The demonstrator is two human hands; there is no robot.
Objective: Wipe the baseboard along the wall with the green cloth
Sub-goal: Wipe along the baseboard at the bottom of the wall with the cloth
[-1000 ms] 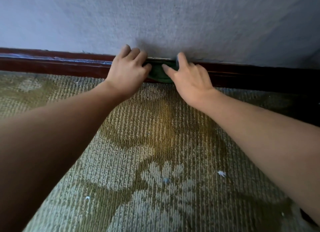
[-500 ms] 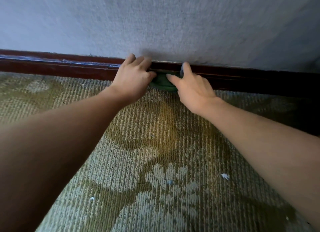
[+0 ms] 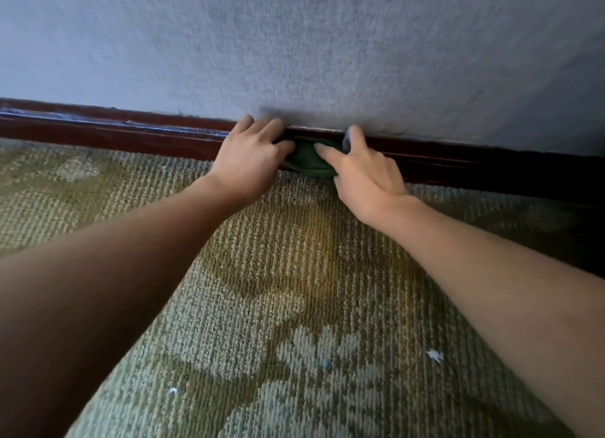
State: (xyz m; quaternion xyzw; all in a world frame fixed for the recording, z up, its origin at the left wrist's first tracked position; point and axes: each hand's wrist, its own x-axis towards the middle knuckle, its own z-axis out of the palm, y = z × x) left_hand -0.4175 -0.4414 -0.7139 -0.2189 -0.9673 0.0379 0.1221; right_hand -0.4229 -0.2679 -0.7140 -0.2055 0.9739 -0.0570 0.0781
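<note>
1. Green cloth [image 3: 309, 162] sits bunched between your two hands, pressed flat against the face of the baseboard [image 3: 131, 133].
2. Your left hand [image 3: 248, 162] grips the cloth's left end: fingers curled over the baseboard's top edge, thumb on the fabric.
3. Your right hand [image 3: 363, 178] pinches the right end, with the thumb on the front and the forefinger up over the top edge. The other fingers are spread along the wood.
4. Edges: just above your fingertips the baseboard's top edge meets the wall [image 3: 327, 44]. Just below the cloth its lower edge meets the carpet [image 3: 294, 273], and the cloth's bottom fold touches that line.
5. Room to move: left of your left hand the baseboard runs bare to the frame's edge. Right of your right hand it also runs on bare, into deep shadow. The carpet behind your wrists is open, with a few white specks [image 3: 434, 355] below your right forearm.
6. Against half a second ago, both hands keep the same hold on the same stretch of baseboard. The whole group only sits somewhat lower in view.
</note>
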